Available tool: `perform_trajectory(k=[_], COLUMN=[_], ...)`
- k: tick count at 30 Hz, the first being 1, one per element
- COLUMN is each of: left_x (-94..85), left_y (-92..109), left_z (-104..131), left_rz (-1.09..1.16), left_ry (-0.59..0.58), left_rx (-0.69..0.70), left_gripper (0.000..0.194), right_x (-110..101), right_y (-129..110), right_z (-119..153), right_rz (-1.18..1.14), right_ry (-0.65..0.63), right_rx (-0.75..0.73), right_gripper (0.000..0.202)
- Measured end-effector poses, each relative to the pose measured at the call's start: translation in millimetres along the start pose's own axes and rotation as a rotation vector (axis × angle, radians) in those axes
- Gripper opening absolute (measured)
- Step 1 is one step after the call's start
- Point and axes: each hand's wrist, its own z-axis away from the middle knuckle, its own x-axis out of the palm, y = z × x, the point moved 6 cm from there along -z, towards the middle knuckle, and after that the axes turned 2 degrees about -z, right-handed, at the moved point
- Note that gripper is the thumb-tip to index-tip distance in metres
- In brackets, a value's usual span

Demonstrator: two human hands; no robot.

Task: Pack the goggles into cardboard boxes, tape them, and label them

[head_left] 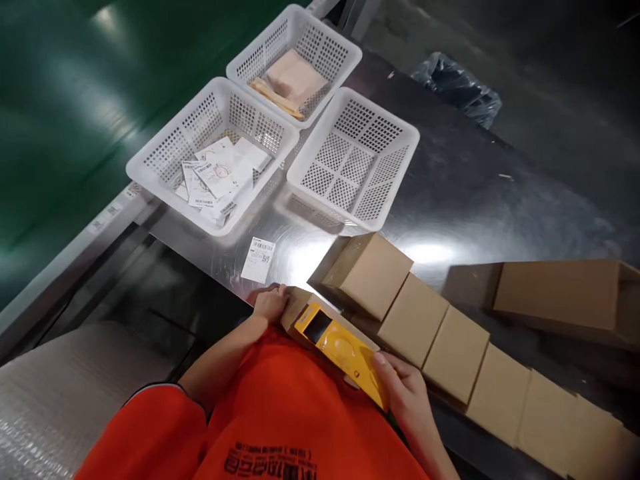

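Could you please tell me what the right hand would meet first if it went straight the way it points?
The yellow package, whose end the right hand grips, comes first; beyond it seems to be the brown carton against it, though depth is unclear.

A shiny, dark grey metal counter spreads out beyond the left fingers. Just past them lies a white rectangular paper slip with a barcode; farther off stand three white perforated plastic baskets. Beside the right fingers runs a row of square-faced brown cardboard boxes, with a long brown cardboard carton beyond.
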Motion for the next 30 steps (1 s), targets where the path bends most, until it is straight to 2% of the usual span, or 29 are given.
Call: perform_trajectory(k=[4,8,10,12,15,16,18,21,24,28,30], left_x=[-6.2,4.5,3.0,-7.4,-35.1,-44.7,-59.5,-67.8,-69.4,-73.5,-78.2], left_y=[-1,-1,-3,1,28,40,62,80,87,90,90], left_z=[22,47,48,44,38,38,37,37,35,36,39], left_rz=[-0.072,-0.105,-0.132,-0.108,0.012,0.034,0.002,-0.147,-0.285,-0.381,-0.426], left_ry=[0.005,-0.063,-0.077,-0.101,-0.163,-0.189,-0.236,-0.285,-0.244,-0.208,-0.204], left_rx=[0.083,0.264,0.283,0.311,0.484,0.566,0.703,0.784,0.748,0.676,0.66], left_gripper=[0.042,0.079,0.087,0.104,0.142,0.145,0.138,0.122,0.115,0.107,0.104], right_x=[2,4,4,4,6,7,11,7,-25,-97,-119], right_y=[1,4,4,1,-8,-12,-20,-31,-15,58,95], right_z=[-1,-3,-3,-3,-3,-3,-4,-3,4,21,24], right_rz=[-0.004,-0.021,-0.024,-0.014,0.0,0.004,0.02,0.082,0.127,0.062,0.025], right_ry=[-0.013,-0.012,-0.015,-0.024,-0.05,-0.062,-0.094,-0.148,-0.171,-0.035,0.011], right_rx=[-0.022,-0.028,-0.03,-0.056,-0.092,-0.094,-0.094,-0.116,-0.052,0.111,0.129], right_gripper=[0.057,0.058,0.059,0.06,0.057,0.057,0.054,0.051,0.044,0.043,0.045])
